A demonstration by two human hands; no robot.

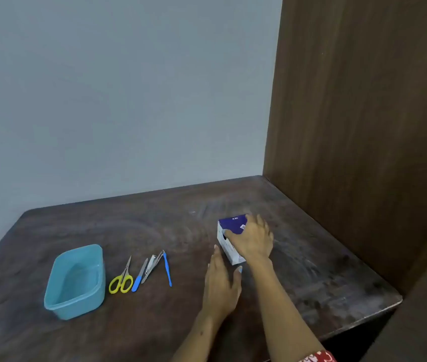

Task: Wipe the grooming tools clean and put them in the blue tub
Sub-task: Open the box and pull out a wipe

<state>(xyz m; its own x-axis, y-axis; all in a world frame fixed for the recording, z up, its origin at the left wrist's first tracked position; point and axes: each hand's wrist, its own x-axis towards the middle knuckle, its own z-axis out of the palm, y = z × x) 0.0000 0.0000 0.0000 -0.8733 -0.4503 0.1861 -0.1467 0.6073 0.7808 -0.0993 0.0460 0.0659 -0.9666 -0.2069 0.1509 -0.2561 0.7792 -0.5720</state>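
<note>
An empty blue tub (75, 282) stands at the left of the dark wooden table (155, 226). To its right lie yellow-handled scissors (121, 279), a blue-handled file (139, 276), metal nail clippers (152, 265) and a thin blue-handled tool (167, 269). Further right a small white and purple box (229, 232) stands on the table. My right hand (253, 239) lies on top of the box, its fingers at the opening in the box's front. My left hand (221, 287) rests against the box's near left side, fingers flat and apart.
A brown wooden panel (363, 126) rises along the table's right side. A pale wall (116, 100) stands behind the table. The table's right front edge (363, 320) drops off near my right forearm.
</note>
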